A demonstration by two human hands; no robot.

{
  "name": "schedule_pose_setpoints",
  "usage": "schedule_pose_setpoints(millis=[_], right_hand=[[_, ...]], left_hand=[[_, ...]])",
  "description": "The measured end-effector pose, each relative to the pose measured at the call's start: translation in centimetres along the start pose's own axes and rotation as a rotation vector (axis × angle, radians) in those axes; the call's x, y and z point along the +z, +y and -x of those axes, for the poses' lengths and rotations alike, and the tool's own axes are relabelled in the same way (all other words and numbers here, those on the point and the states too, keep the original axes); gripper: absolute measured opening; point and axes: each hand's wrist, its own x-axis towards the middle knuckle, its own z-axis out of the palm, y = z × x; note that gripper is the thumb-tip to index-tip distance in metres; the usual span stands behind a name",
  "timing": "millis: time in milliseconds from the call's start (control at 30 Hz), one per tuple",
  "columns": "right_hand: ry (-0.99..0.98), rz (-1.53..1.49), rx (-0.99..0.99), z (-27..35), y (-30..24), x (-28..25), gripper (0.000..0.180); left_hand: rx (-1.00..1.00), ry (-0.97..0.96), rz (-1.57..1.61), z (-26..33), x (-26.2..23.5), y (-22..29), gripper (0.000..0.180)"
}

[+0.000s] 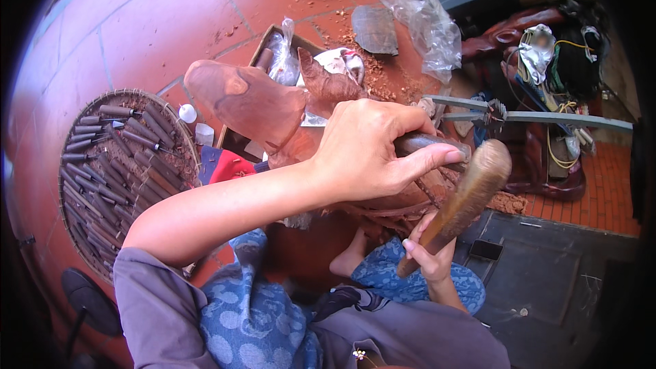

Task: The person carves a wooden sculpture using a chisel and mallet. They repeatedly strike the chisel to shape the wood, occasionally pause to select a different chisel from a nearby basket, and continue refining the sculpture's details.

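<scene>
My left hand [372, 147] is closed round the dark handle of a carving chisel [427, 143], its thumb lying along the handle. The chisel's blade is hidden. In my right hand [432, 260] is a wooden mallet [471, 195], tilted up and to the right. The mallet's worn head is beside the butt of the chisel; I cannot tell whether they touch. A reddish-brown wood carving [253, 99] lies beneath and beyond my left hand, partly covered by it. Its rounded end points to the left, and a pointed part rises near the middle.
A round basket [195, 143] full of dark-handled carving tools stands at the left. Wood chips [383, 72] litter the red tiles past the carving. A metal bar clamp [547, 117] sticks out to the right. Also there are a plastic bag [430, 27] and a phone [486, 249].
</scene>
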Motion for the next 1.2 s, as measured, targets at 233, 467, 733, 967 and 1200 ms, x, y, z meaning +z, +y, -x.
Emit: schedule_pose_setpoints(millis=[233,467,733,967,1200], right_hand=[[0.017,-0.011,-0.012,-0.1,-0.4,-0.2,0.03],[-0.005,-0.041,-0.027,0.1,0.3,-0.4,0.033],[0.007,-0.04,-0.072,0.9,1.0,0.1,0.035],[0.015,0.066,-0.024,0.8,-0.4,0.5,0.029],[0.001,0.095,-0.06,0.5,-0.5,0.3,0.028]], left_hand=[[0.076,0.123,0.131,-0.7,-0.4,0.5,0.029],[0.2,-0.176,-0.064,0.9,0.1,1.3,0.034],[0.115,-0.098,0.002,1.1,0.4,0.0,0.03],[0.07,-0.104,0.064,0.9,-0.2,0.3,0.029],[0.068,-0.097,0.091,0.7,-0.7,0.3,0.028]])
